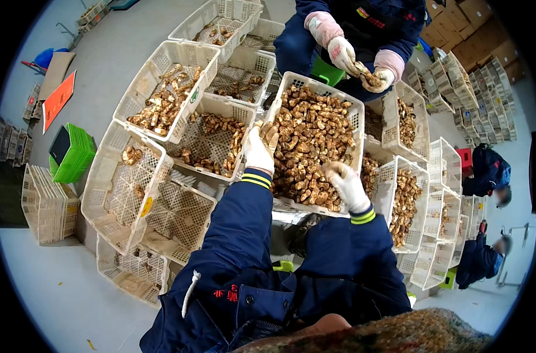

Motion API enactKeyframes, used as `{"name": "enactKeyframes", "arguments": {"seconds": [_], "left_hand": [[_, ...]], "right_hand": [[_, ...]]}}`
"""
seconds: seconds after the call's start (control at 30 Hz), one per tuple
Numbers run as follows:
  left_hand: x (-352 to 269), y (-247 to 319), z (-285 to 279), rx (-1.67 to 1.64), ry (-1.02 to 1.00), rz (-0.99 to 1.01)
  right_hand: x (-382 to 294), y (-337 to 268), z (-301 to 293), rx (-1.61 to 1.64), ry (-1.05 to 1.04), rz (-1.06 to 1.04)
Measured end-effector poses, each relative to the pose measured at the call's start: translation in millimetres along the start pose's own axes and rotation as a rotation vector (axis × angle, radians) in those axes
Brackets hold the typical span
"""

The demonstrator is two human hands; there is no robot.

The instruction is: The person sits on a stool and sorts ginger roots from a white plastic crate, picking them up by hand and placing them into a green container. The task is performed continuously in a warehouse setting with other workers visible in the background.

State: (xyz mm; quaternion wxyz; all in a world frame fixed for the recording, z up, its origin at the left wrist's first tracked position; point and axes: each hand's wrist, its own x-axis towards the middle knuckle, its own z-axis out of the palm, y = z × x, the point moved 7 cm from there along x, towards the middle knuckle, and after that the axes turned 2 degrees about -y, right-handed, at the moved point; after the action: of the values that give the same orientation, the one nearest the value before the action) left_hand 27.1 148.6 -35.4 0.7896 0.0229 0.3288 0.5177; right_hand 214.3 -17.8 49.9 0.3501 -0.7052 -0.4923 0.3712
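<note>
A white plastic crate (pixel 359 128) full of brown and cream mushrooms (pixel 312 145) stands before me. My left hand (pixel 261 143), in a white glove with a soiled palm, is raised at the crate's left edge, palm up, fingers apart; I see no mushroom in it. My right hand (pixel 345 183), also gloved, is blurred over the crate's right part, its fingers bent down near the mushrooms; whether it holds one cannot be made out. Left of the crate is a lower crate (pixel 250 117) with mushrooms (pixel 219 123) along its sides.
Across the crate, a co-worker's gloved hands (pixel 360 70) hold a mushroom (pixel 370 78). Stacked crates with mushrooms flank me on the left (pixel 166 48) and right (pixel 420 176). Green baskets (pixel 76 152) stand at far left. Two people (pixel 486 170) are at far right.
</note>
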Motion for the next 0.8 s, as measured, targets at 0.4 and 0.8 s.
{"name": "enactKeyframes", "arguments": {"seconds": [0.4, 0.8], "left_hand": [[-2, -9, -1, 0.031, 0.031, -0.071], [1, -15, 3, 0.077, -0.028, -0.080]], "right_hand": [[-100, 13, 85, -0.345, -0.566, 0.177], [92, 40, 57, -0.905, 0.140, -0.132]]}}
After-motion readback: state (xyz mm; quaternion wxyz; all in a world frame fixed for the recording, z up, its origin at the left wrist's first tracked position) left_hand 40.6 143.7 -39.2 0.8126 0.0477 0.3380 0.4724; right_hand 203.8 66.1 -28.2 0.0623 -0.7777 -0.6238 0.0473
